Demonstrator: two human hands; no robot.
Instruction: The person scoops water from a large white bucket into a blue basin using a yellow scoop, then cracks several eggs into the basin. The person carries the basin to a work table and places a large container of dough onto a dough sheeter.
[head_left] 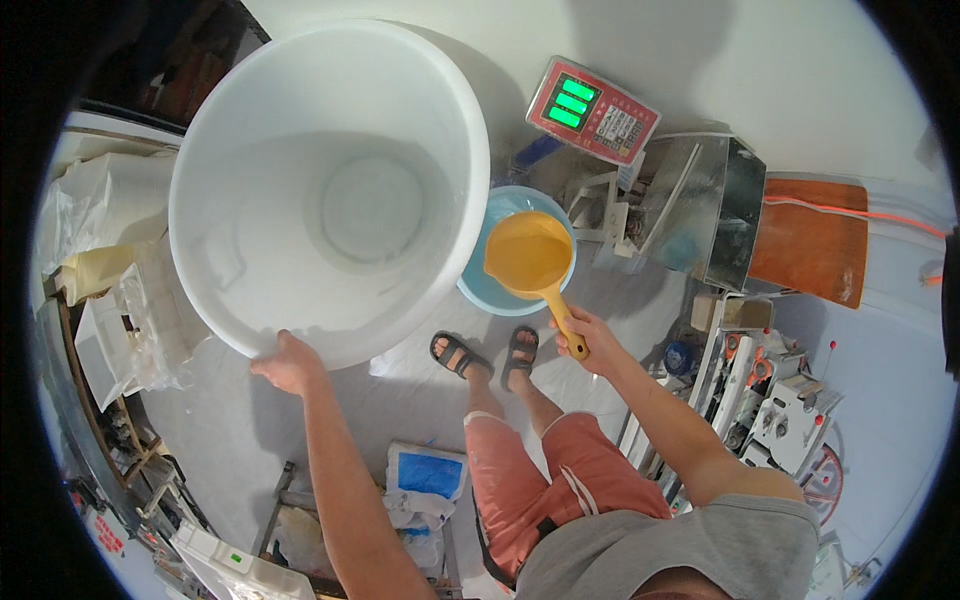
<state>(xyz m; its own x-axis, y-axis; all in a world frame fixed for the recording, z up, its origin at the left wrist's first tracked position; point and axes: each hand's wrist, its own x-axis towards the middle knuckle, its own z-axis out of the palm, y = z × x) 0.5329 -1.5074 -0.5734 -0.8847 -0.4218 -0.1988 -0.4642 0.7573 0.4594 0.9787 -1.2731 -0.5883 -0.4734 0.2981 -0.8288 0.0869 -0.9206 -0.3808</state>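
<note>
From where I'm standing, the left hand (288,365) is in a grip, left arm (348,490) stretched pretty straight behind it. The right hand (590,343) is well apart from it, fingers (574,324) wrapped round, right arm (665,415) slanting back.

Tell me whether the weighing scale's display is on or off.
On: the display on the red weighing-scale indicator glows bright green in three stacked windows.

Left grip (290,365) holds a white tub (290,110), right grip (594,342) a yellow ladle (528,252), seemingly above a blue basin (478,284)
</note>
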